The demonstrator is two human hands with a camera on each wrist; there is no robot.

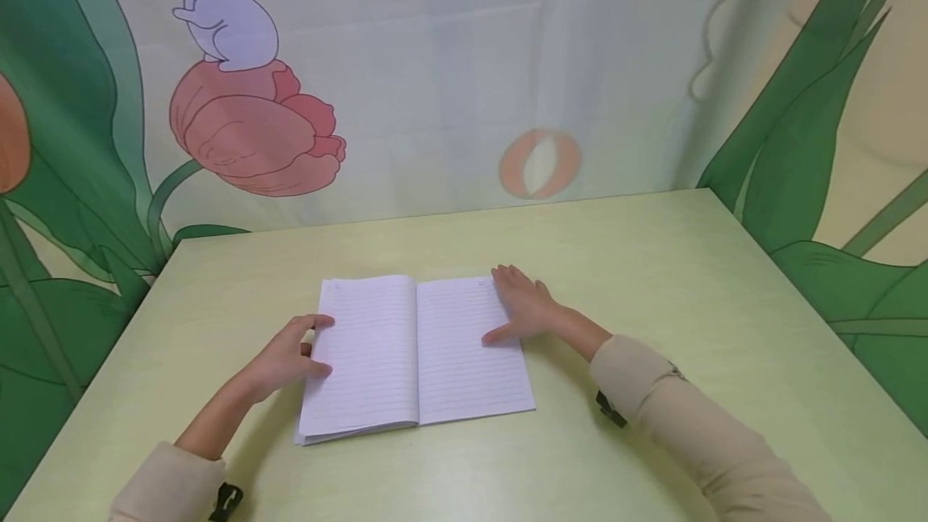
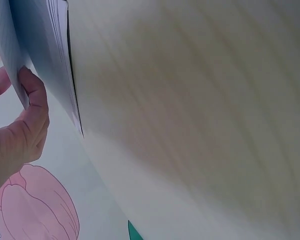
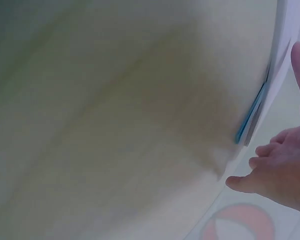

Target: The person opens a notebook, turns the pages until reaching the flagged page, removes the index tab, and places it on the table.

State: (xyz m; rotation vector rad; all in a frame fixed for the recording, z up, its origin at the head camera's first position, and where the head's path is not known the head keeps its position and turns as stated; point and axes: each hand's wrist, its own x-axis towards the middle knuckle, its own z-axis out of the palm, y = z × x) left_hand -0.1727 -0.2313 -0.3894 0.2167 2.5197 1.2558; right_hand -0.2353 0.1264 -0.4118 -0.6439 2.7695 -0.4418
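Observation:
An open lined notebook (image 1: 377, 361) lies on the table in the head view, its pages blank apart from small print at the top corners. At its left edge my left hand (image 1: 279, 357) pinches the paper, thumb on top. The left wrist view shows the fingers (image 2: 35, 95) curled behind a lifted leaf (image 2: 7, 55), apart from the stack of pages below. My right hand (image 1: 525, 308) rests on the right page near its outer edge, fingers spread and thumb out. In the right wrist view, a blue cover edge (image 3: 251, 115) shows under the pages.
The pale green table (image 1: 616, 256) extends around the notebook on all sides. Behind it hangs a curtain (image 1: 435, 103) printed with flowers, leaves and a white animal. Dark straps (image 1: 611, 409) show at both sleeve cuffs.

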